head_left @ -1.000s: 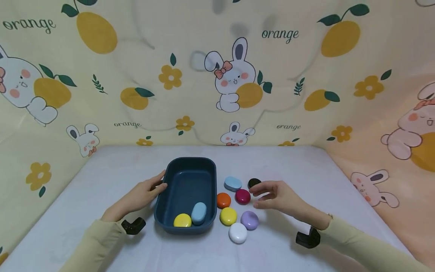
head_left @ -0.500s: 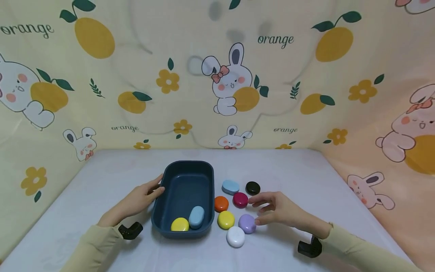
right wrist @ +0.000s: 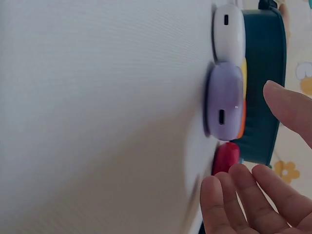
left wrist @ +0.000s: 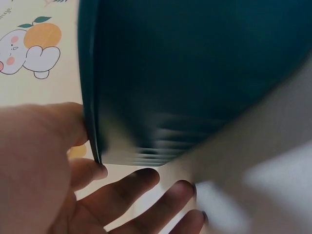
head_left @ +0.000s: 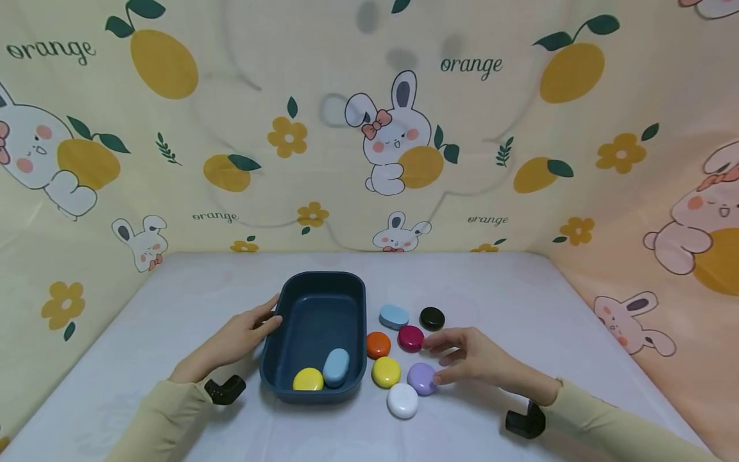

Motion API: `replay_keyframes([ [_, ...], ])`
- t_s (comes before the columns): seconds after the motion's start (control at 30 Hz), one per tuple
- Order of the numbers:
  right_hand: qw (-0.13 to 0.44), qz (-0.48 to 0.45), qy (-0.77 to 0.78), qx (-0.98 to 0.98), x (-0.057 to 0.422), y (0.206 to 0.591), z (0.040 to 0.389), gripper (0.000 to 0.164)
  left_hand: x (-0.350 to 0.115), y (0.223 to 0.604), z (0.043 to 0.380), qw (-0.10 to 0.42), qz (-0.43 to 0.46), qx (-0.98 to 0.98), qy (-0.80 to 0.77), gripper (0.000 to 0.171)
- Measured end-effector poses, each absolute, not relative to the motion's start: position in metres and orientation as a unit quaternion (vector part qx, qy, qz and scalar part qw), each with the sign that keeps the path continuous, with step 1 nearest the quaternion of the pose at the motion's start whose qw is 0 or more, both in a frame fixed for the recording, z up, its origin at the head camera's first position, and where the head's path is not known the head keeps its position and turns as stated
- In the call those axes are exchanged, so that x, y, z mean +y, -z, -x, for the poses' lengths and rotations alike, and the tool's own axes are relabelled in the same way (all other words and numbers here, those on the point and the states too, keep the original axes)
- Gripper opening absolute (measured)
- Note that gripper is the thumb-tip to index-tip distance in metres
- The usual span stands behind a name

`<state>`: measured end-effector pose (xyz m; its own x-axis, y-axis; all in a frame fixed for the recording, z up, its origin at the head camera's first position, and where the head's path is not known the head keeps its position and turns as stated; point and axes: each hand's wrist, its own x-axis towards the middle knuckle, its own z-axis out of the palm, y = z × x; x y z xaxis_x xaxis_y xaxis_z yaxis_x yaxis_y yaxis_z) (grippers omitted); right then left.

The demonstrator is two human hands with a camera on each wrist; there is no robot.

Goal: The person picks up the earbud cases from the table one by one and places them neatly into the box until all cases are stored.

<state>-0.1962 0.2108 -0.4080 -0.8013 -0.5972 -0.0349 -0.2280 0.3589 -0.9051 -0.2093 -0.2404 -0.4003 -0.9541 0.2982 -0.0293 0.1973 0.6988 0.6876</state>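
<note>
My left hand [head_left: 242, 337] grips the left side of a dark blue box [head_left: 314, 321], thumb over the rim and fingers outside, spread past its wall in the left wrist view. A yellow rounded disc [head_left: 308, 379] and a light blue oval piece [head_left: 337, 367] lie inside at the near end. To the right of the box, my right hand [head_left: 485, 362] hovers with fingers loosely bent, holding nothing. Its fingertips come up to a dark red disc [head_left: 410, 339]; its thumb overlaps the edge of a purple disc [head_left: 422, 378]. The purple disc shows a small dark slot in the right wrist view.
Around these lie an orange disc [head_left: 378, 345], a yellow disc [head_left: 386, 372], a white disc [head_left: 402, 401], a light blue oval [head_left: 394, 316] and a black disc [head_left: 432, 319]. A white cloth [head_left: 219, 282] covers the table; a printed curtain [head_left: 323, 192] stands behind.
Compared with one second ago, my right hand has dropped nearer to me, its thumb now at the purple disc, and the black disc shows whole. The left hand and box stay put.
</note>
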Motion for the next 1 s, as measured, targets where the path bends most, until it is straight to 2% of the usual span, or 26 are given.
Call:
replay_keyframes([
  [0.5, 0.166, 0.249, 0.467, 0.832, 0.206, 0.418, 0.199, 0.052, -0.244, 0.4, 0.21, 0.067, -0.128, 0.919, -0.366, 0.065],
  [1.0, 0.186, 0.262, 0.423, 0.847, 0.198, 0.416, 0.197, 0.048, -0.244, 0.404, 0.212, 0.069, -0.134, 0.915, -0.374, 0.064],
])
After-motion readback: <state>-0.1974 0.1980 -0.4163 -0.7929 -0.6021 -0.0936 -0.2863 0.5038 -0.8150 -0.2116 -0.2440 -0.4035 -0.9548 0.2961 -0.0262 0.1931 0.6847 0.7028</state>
